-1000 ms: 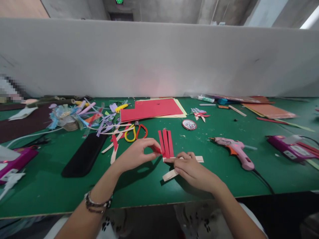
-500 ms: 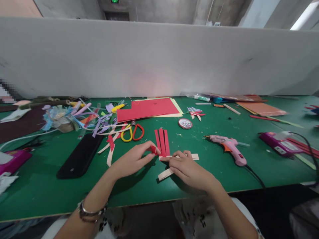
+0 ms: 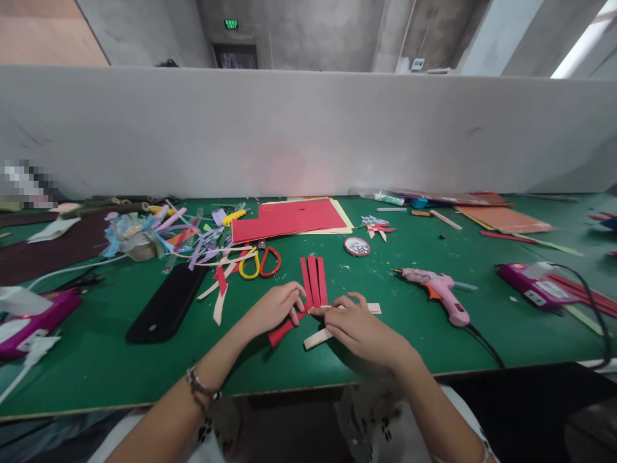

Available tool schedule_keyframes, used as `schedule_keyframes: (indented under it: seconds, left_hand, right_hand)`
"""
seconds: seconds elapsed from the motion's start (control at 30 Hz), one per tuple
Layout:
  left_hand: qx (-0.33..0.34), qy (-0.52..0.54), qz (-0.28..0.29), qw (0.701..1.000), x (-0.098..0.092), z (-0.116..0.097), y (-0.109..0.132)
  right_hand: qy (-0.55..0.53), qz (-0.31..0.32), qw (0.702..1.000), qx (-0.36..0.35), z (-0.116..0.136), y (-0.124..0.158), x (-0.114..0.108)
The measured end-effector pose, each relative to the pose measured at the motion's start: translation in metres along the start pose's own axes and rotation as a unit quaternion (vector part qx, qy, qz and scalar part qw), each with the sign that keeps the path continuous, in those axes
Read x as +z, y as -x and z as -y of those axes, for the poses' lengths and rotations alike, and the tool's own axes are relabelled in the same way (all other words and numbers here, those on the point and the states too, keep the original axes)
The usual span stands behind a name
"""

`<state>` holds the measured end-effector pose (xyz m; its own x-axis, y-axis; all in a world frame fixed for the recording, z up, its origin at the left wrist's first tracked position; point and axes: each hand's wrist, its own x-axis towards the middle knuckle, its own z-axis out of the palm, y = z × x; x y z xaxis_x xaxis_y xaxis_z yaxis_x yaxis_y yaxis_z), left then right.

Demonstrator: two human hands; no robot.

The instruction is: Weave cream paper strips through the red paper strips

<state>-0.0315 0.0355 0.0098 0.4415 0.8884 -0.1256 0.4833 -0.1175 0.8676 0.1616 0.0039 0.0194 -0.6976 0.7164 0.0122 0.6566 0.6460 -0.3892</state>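
Near the table's front edge, my left hand (image 3: 279, 305) has its fingers bent and closed on a red paper strip (image 3: 282, 333), whose free end points down and left. Several upright red strips (image 3: 314, 280) stand side by side just beyond my fingertips, their lower ends meeting a cream paper strip (image 3: 375, 308). Across that cream strip lies my right hand (image 3: 359, 331), its index finger pressing at the join and the other fingers bent over the paper. A second cream strip end (image 3: 317, 338) sticks out to the left from under the right hand.
Scissors (image 3: 260, 262), a black phone (image 3: 166, 302) and paper scraps (image 3: 219, 283) lie left. Red paper sheets (image 3: 294, 217) lie behind, near a round dish of beads (image 3: 357, 246). A pink glue gun (image 3: 436, 287) and a purple power strip (image 3: 535, 286) are on the right.
My left hand has moved slightly down, and the red strip that was folded up at its fingertips now extends down and left. My right hand stays on the cream strips. The view has tilted up slightly.
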Motion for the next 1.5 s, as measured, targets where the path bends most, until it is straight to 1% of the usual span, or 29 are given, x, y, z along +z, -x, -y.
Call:
schedule_keyframes:
  seconds: [0.07,0.1,0.13,0.2,0.23,0.27,0.33,0.43,0.5,0.6,0.8,0.9,0.97,1.1,1.23,1.37,1.5]
  left_hand:
    - [-0.020,-0.063,-0.013,0.998,0.000,-0.003,-0.007]
    - [-0.026,-0.115,-0.024,0.993,-0.001,-0.006,-0.011]
    - [-0.031,-0.178,-0.036,0.983,-0.001,-0.009,-0.014]
    - [-0.041,-0.305,-0.065,0.949,0.000,-0.012,-0.022]
    - [-0.042,-0.350,-0.077,0.932,0.000,-0.013,-0.026]
    - [-0.036,-0.378,-0.085,0.921,0.000,-0.012,-0.030]
    - [-0.005,-0.398,-0.096,0.913,0.000,-0.007,-0.036]
    - [0.031,-0.383,-0.121,0.915,-0.002,0.004,-0.046]
    - [0.045,-0.370,-0.123,0.920,-0.005,0.010,-0.052]
    - [0.053,-0.367,-0.097,0.924,-0.009,0.013,-0.060]
    - [0.047,-0.355,-0.032,0.933,-0.019,0.008,-0.069]
    - [0.047,-0.349,-0.018,0.936,-0.021,0.009,-0.071]
    - [0.053,-0.344,-0.028,0.937,-0.021,0.011,-0.071]
    - [0.081,-0.331,-0.070,0.938,-0.020,0.015,-0.073]
    - [0.095,-0.295,-0.107,0.945,-0.019,0.017,-0.072]
    - [0.082,-0.208,-0.112,0.968,-0.019,0.017,-0.070]
    - [0.075,-0.065,-0.147,0.984,-0.017,0.018,-0.071]
  right_hand:
    - [-0.002,0.002,1.000,0.003,0.000,0.000,0.001]
    - [-0.004,0.003,1.000,0.004,-0.001,0.000,0.001]
    - [-0.005,0.004,1.000,0.004,-0.001,0.000,0.001]
    - [-0.005,0.005,1.000,0.005,-0.001,-0.001,0.000]
    - [-0.002,0.006,1.000,0.006,-0.001,-0.001,0.000]
    - [0.000,0.007,1.000,0.006,-0.001,-0.001,0.000]
    - [0.001,0.008,1.000,0.005,-0.001,-0.001,0.000]
    - [-0.010,0.007,1.000,0.002,-0.001,0.000,0.001]
    - [-0.013,0.006,1.000,0.002,-0.001,0.000,0.001]
    - [-0.012,0.006,1.000,0.004,-0.001,0.000,0.000]
    - [-0.012,0.008,1.000,0.008,0.000,0.000,0.000]
    - [-0.019,0.006,1.000,0.009,0.000,0.000,-0.001]
    - [-0.024,0.007,1.000,0.010,0.000,0.000,-0.001]
    - [-0.026,0.008,1.000,0.011,0.001,0.000,-0.001]
    - [-0.030,0.004,0.999,0.012,0.001,0.001,0.000]
    - [-0.034,0.003,0.999,0.015,0.000,0.000,0.001]
    - [-0.037,0.006,0.999,0.020,-0.002,-0.001,0.002]
